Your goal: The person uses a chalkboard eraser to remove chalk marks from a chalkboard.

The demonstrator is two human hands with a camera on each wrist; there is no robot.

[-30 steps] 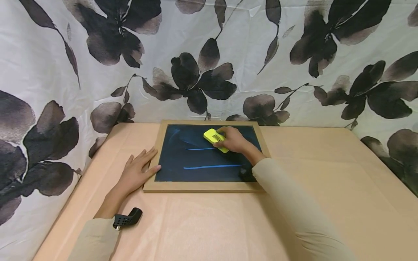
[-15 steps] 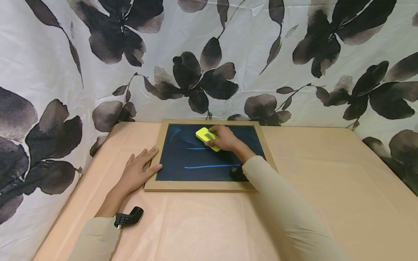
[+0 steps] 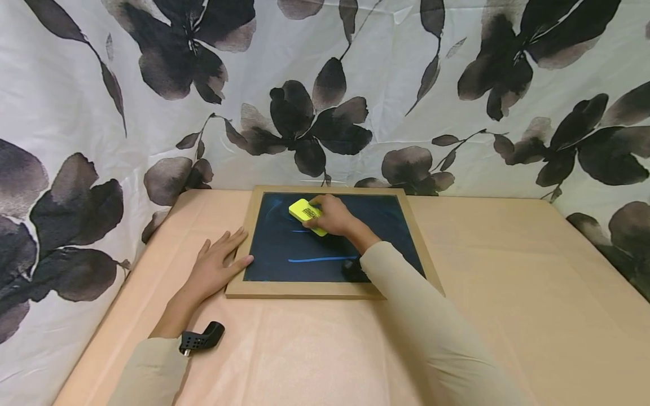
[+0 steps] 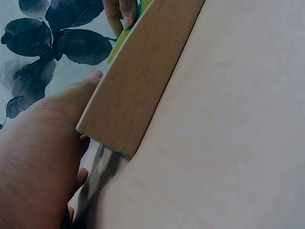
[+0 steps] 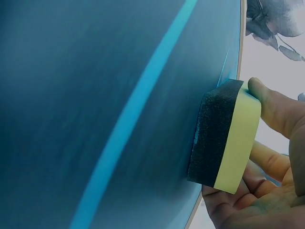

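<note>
A wood-framed blackboard (image 3: 274,265) lies on the table with blue lines drawn across it. My right hand (image 3: 335,217) grips a yellow eraser (image 3: 303,210) by its sides, over the upper left of the board. In the right wrist view the eraser's dark felt (image 5: 213,136) faces the board surface, close to the upper line. A longer blue line (image 3: 320,260) runs below, partly hidden by the right wrist. My left hand (image 3: 215,265) rests with straight, spread fingers on the frame's left side. The left wrist view shows its thumb by the wooden frame edge (image 4: 138,81).
The table (image 3: 304,349) has a light peach cover. Behind and to the left hangs a white cloth (image 3: 396,101) with dark flower prints. A black wrist device (image 3: 203,337) sits on the left wrist, and another dark one (image 3: 354,270) shows under the right wrist.
My right hand has slid the eraser leftward along the upper blue line, and only a short piece of that line now shows. The left hand stays in place on the frame.
</note>
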